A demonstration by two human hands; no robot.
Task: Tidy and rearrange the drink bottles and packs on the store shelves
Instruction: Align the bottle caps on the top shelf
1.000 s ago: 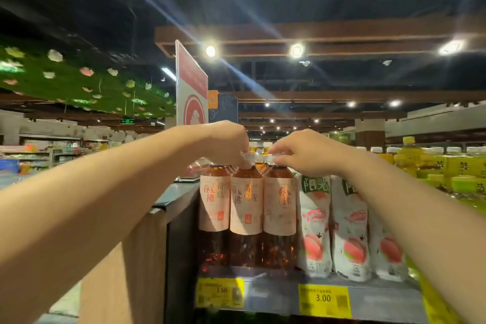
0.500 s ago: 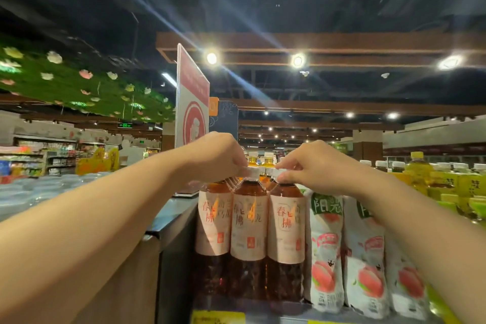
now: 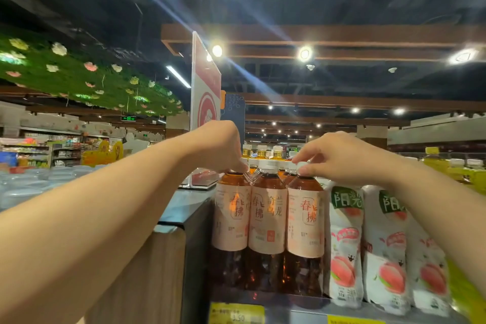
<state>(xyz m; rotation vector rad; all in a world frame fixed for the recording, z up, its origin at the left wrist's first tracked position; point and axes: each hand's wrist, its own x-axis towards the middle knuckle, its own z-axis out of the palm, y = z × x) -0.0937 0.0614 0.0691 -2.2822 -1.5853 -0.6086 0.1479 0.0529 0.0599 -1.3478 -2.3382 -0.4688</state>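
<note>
Left grip: left hand [image 3: 223, 146] curled down over the cap of the left tea bottle [image 3: 231, 214], fingers closed on the cap and hiding it.
Right grip: right hand [image 3: 339, 156] pinching the white cap of the right tea bottle [image 3: 305, 221] between thumb and fingertips [image 3: 302, 171], remaining fingers bent above it.
Near edge: yellow price tag [image 3: 236, 314] on the shelf [image 3: 297, 313] lip, below the left tea bottle; part of a second yellow tag further right.
Tea bottles: three amber ones upright at the front of the shelf, shoulders touching; middle tea bottle [image 3: 267, 218] between the two gripped ones, white cap bare and untouched.
Labels: pale peach wraps with red characters, turned to slightly different angles.
Peach drink bottles [image 3: 344, 244]: white wraps with peach pictures, upright just right of the tea bottles, first one touching the right tea bottle; right forearm crossing above them.
Wooden end panel [image 3: 147, 279]: at the left end of the shelf, beneath the left forearm.
Behind front row: further white-capped bottles, partly hidden.
Far right: yellow bottles [image 3: 434, 160] in a row, blurred.
Sign [image 3: 206, 92]: red and white, upright in a clear holder on the unit's top, just left of the tea bottles.
Far left: blurred store aisles under a green ceiling panel with flowers [image 3: 79, 79].
</note>
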